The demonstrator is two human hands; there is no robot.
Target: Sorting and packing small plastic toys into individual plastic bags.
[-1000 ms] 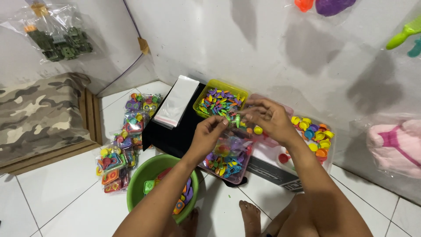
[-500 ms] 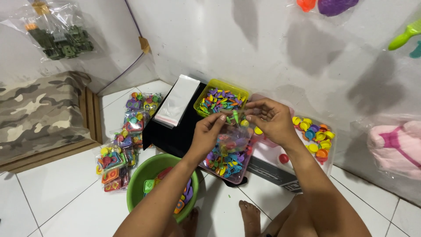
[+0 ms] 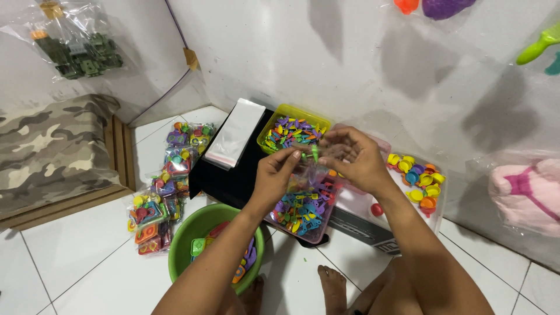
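Note:
My left hand (image 3: 279, 172) and my right hand (image 3: 350, 156) meet over a black box, both pinching the top of a small clear plastic bag (image 3: 325, 160). A small green plastic piece (image 3: 315, 153) sits between the fingertips at the bag's mouth. Just below the hands lies a pink tray (image 3: 303, 210) full of small multicoloured plastic pieces. Behind the hands stands a yellow tray (image 3: 291, 133) holding more of the same kind of pieces.
A green bowl (image 3: 198, 233) with toy parts rests by my left forearm. Filled clear packets (image 3: 163, 186) lie in a row on the white tiles at the left. A stack of empty clear bags (image 3: 236, 131) lies on the black box (image 3: 227, 175). Yellow and orange cups (image 3: 417, 178) sit at the right.
Both hands have lifted slightly and drawn closer together at the bag's mouth; the green piece is now held higher between the fingertips.

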